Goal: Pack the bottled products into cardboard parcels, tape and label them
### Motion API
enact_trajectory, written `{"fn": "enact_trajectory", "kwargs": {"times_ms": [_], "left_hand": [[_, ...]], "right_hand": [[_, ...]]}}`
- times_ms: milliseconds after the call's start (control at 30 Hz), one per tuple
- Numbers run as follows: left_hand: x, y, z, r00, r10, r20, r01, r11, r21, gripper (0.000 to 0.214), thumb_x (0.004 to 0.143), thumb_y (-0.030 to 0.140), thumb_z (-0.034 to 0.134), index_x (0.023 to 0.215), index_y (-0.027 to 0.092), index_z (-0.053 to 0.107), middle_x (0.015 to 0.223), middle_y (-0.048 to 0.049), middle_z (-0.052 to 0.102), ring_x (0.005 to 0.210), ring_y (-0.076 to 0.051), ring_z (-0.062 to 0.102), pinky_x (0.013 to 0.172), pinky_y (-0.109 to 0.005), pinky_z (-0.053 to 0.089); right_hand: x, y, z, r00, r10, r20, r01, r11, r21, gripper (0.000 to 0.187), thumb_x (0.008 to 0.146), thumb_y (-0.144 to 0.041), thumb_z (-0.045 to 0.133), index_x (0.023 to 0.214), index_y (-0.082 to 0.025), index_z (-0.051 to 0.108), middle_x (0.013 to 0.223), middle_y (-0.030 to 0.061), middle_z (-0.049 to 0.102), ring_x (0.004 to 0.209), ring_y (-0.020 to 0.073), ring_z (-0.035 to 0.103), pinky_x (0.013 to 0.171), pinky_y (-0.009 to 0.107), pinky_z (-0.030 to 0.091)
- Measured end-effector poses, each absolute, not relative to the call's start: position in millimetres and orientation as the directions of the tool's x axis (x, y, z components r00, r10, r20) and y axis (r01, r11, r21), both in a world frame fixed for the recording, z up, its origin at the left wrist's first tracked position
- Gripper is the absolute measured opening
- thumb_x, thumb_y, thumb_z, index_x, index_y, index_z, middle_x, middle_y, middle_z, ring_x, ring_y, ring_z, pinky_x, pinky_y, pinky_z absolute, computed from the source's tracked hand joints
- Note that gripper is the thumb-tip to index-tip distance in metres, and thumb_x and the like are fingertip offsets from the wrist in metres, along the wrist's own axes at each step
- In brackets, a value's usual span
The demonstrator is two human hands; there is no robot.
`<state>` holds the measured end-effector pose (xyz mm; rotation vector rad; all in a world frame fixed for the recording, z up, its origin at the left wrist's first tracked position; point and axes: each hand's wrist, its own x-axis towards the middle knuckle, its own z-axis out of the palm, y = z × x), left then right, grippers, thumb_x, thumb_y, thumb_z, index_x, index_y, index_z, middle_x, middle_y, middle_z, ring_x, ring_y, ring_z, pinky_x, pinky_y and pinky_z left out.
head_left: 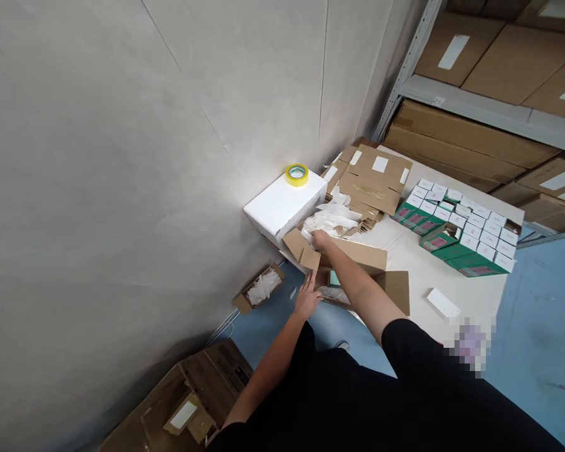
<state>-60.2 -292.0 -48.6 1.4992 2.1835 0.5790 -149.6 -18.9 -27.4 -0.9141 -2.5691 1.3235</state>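
An open cardboard box (397,292) stands at the near edge of the white table, its flaps spread. My left hand (307,300) is at the box's left end, fingers along its side and thumb over the near edge. Inside the box lie a light green item (334,279) and some white wrapping (332,293); my forearm covers part of the interior. My right hand (319,239) reaches across the box into a crumpled heap of white packing paper (336,216) behind it. Its fingers are closed at the paper and partly hidden.
A white box (282,204) carries a roll of yellow tape (297,175). Flattened cartons (376,176) lie behind the paper. Several green-and-white boxes (471,229) and a small white box (443,304) are to the right. A carton with paper (260,289) sits on the floor. Shelving (480,103) holds cartons.
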Motion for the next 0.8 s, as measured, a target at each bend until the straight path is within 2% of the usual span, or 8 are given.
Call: {"fn": "enact_trajectory", "kwargs": {"times_ms": [100,233,333,467,600,800], "left_hand": [[-60.2,-293.1,-52.8,-0.325,0.942,-0.079,0.769,0.312,0.558,0.013,0.096,0.024,0.068,0.094,0.022,0.080,0.179,-0.0015,0.015,0.163,-0.034,0.022,0.121,-0.052,0.042],[-60.2,-291.7,-58.4,-0.317,0.948,-0.024,0.783,0.276,0.557,0.013,0.097,0.023,0.068,0.092,0.020,0.080,0.179,-0.0008,0.011,0.162,-0.036,0.025,0.118,-0.054,0.046],[-60.0,-285.3,-60.7,-0.296,0.955,-0.007,0.790,0.249,0.560,0.009,0.094,0.021,0.071,0.092,0.021,0.080,0.180,-0.0012,0.009,0.161,-0.037,0.026,0.118,-0.055,0.046],[-59.4,-268.0,-65.5,-0.273,0.962,-0.023,0.780,0.235,0.580,0.005,0.090,0.018,0.075,0.090,0.020,0.080,0.179,-0.0034,0.009,0.161,-0.038,0.026,0.120,-0.056,0.044],[-58.2,-240.6,-72.3,-0.196,0.981,-0.011,0.753,0.158,0.639,0.007,0.087,0.018,0.076,0.092,0.019,0.080,0.179,-0.0035,0.016,0.161,-0.038,0.025,0.125,-0.055,0.039],[-43.2,-185.0,-72.6,-0.036,0.998,-0.057,0.686,0.066,0.724,0.018,0.084,0.015,0.075,0.099,0.021,0.084,0.179,0.0005,0.010,0.161,-0.039,0.025,0.130,-0.059,0.032]], "right_hand": [[-146.9,-19.2,-15.4,-0.802,0.562,-0.205,0.526,0.501,-0.687,0.011,0.068,-0.008,0.075,0.072,-0.018,0.075,0.090,0.0160,0.080,0.101,0.0319,0.071,0.095,0.037,0.049],[-138.7,-12.7,9.4,-0.788,0.592,-0.172,0.550,0.550,-0.629,0.007,0.079,-0.013,0.067,0.076,-0.017,0.073,0.091,0.0134,0.079,0.094,0.0265,0.068,0.087,0.031,0.047],[-121.3,-2.0,31.7,-0.761,0.645,-0.067,0.530,0.559,-0.637,0.010,0.085,-0.021,0.064,0.077,-0.018,0.070,0.087,0.0092,0.077,0.082,0.0221,0.063,0.079,0.029,0.044],[-69.5,14.4,56.7,-0.697,0.708,0.112,0.438,0.545,-0.715,0.017,0.087,-0.030,0.063,0.074,-0.020,0.065,0.078,0.0045,0.071,0.073,0.0191,0.056,0.073,0.028,0.040],[17.9,22.3,64.6,-0.593,0.787,0.167,0.441,0.491,-0.751,0.019,0.087,-0.034,0.061,0.075,-0.020,0.065,0.077,0.0034,0.069,0.072,0.0186,0.056,0.072,0.027,0.041],[161.3,4.1,47.7,-0.314,0.944,0.101,0.626,0.286,-0.726,0.013,0.086,-0.032,0.062,0.084,-0.022,0.070,0.085,0.0044,0.074,0.078,0.0212,0.062,0.073,0.029,0.045]]}}
